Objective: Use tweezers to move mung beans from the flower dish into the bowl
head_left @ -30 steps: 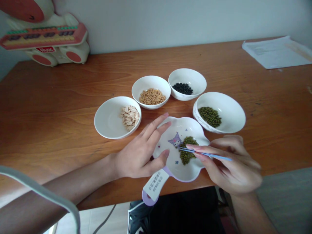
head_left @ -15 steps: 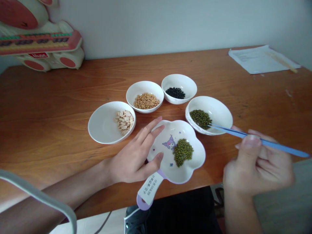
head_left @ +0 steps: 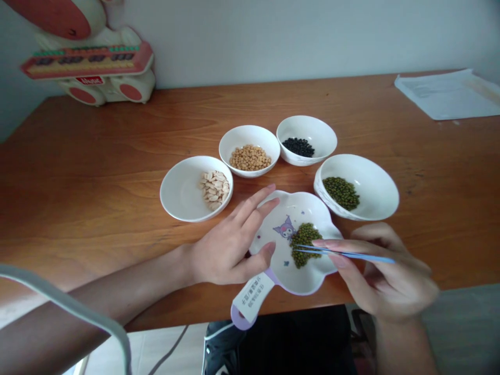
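A flower-shaped white dish (head_left: 308, 278) with a cartoon print and a purple handle holds a small heap of green mung beans (head_left: 303, 240) at the table's front edge. My left hand (head_left: 230, 242) rests on the dish's left rim, fingers stretched out, thumb on the rim. My right hand (head_left: 385, 273) pinches blue tweezers (head_left: 344, 253), whose tips lie in the bean heap. Behind the dish stand several white bowls: one with green beans (head_left: 375, 182), one with black beans (head_left: 307, 136), one with yellow soybeans (head_left: 249, 147), one with pale seeds (head_left: 183, 190).
The wooden table (head_left: 97, 172) runs back to a white wall. A red and white toy keyboard (head_left: 88, 62) stands at the back left. Papers (head_left: 449, 94) lie at the back right. A label is stuck on the dish handle (head_left: 250, 302).
My right hand has brought the tweezers back from the green-bean bowl to the heap in the flower dish. The left hand has stayed on the dish rim.
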### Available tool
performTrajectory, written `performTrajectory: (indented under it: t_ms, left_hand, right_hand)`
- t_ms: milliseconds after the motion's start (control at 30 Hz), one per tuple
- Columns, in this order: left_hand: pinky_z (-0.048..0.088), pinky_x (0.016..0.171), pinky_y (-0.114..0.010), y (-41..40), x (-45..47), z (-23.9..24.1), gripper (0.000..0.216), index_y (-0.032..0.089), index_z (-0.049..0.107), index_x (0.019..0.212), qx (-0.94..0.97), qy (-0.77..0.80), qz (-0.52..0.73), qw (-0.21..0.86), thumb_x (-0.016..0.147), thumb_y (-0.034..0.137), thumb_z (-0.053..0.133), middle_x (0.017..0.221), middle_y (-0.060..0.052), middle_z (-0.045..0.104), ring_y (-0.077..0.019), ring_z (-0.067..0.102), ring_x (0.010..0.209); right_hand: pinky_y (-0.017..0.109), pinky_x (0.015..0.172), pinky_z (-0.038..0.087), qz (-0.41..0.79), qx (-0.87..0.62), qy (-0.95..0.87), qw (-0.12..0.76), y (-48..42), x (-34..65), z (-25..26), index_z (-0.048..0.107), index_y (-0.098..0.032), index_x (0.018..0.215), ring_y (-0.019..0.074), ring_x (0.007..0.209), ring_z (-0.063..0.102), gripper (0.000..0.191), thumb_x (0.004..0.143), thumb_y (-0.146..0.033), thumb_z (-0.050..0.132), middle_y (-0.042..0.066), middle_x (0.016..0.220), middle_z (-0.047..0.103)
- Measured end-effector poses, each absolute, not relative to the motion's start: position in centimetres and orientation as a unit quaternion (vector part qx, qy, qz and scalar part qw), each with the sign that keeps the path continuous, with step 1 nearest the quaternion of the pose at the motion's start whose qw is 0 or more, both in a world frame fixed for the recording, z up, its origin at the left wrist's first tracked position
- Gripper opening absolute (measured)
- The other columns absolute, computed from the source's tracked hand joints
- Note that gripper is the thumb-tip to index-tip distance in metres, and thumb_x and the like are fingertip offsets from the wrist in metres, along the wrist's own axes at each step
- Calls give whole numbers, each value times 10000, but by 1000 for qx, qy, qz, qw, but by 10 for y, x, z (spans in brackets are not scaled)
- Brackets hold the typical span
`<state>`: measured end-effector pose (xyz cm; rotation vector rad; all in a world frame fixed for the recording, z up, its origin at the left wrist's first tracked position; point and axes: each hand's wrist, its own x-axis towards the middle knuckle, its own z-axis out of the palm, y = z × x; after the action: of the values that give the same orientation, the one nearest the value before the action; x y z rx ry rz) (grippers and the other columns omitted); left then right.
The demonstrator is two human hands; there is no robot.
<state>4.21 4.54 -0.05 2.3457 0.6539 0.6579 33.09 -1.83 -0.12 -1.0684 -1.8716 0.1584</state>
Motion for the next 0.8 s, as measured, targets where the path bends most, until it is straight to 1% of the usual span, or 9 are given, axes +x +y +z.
performTrajectory:
  t_ms: [100,233,400,567,667,800]
  left_hand:
    - [354,1364,-650,45,42,-1,791,174,191,1732,886,247,249,304,1062,235,607,1825,-280,192,-419,235,1726]
    - [342,1373,-637,45,43,0,800,156,200,1731,887,245,250,301,1052,223,617,1827,-286,185,-428,246,1721]
    - [344,1370,-652,46,43,0,793,191,189,1734,887,245,250,302,1059,225,605,1837,-261,179,-422,240,1724]
    - [338,1382,-626,45,43,1,733,144,227,1712,889,250,242,298,1079,258,579,1817,-291,201,-405,230,1730]
    - [345,1373,-646,45,43,1,737,169,221,1712,889,250,244,297,1077,257,583,1823,-276,199,-409,227,1730]
    - [352,1365,-660,46,43,1,752,178,215,1716,888,247,245,299,1069,246,592,1827,-271,193,-420,227,1728]
  right_hand:
    - [305,534,588,73,-437,-762,472,-18,331,-1,826,-365,1245,152,673,651,458,888,-79,833,-1,892,752]
    - [312,579,616,69,-432,-770,465,-15,330,-2,808,-386,1285,158,691,679,503,881,-88,839,-16,907,780]
    - [327,569,615,61,-451,-760,464,-16,330,-5,820,-390,1254,176,690,671,478,876,-98,851,4,892,784]
    - [310,597,606,53,-443,-772,453,-15,330,-5,821,-364,1253,174,738,679,464,882,-87,848,8,895,786]
    - [307,600,594,53,-439,-778,447,-15,330,-6,824,-347,1247,175,757,681,438,890,-95,848,9,892,794]
    - [313,600,594,56,-438,-780,443,-13,330,-6,815,-355,1270,177,762,684,459,896,-90,841,5,894,798]
